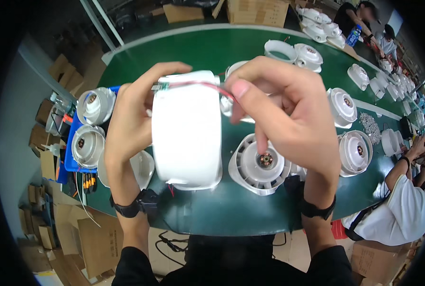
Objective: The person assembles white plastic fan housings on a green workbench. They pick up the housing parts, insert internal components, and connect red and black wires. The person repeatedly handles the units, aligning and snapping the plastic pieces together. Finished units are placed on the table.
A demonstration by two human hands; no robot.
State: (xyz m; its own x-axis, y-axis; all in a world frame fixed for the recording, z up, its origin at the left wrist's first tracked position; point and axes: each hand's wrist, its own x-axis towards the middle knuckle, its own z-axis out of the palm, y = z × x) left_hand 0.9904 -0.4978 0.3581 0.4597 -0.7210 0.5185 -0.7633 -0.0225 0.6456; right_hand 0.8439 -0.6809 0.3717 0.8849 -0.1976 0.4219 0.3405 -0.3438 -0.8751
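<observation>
While the white round housing hangs above the green table, I see my left hand clasping its side at nine o'clock, grip closed on it. My right hand, at three o'clock, pinches the red wire along its top rim. A finned white motor part lies just beneath.

Head view, seen from above

The green table is viewed steeply downward from close range; it stretches toward 1 o'clock, and straight edges are bent near the rim.
</observation>
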